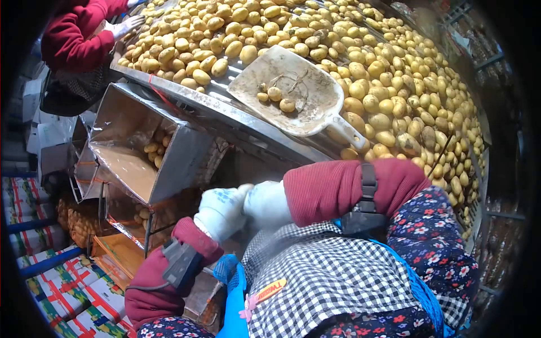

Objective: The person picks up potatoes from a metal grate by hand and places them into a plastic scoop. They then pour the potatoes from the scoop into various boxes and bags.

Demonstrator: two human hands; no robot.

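Both of my hands wear pale, bluish-white gloves and meet in front of my chest. My left hand [218, 212] is closed, its fingers curled against the other hand; whatever may be inside is hidden. Touching it from the right is my right hand [267, 204], whose fingers are mostly covered and slightly blurred. Beyond them, a dirty white plastic scoop [253, 84] lies on the potatoes [389, 107] at the table's near edge, its handle pointing right toward me. A few small potatoes [275, 94] and a thin loop of string [298, 87] are in the scoop.
A tilted open cardboard box [127, 169] with some potatoes stands left, below the metal table edge [191, 98]. Printed cartons [62, 287] are stacked lower left. Another person's gloved hand [128, 26] touches potatoes at upper left. My checked apron [338, 270] fills the foreground.
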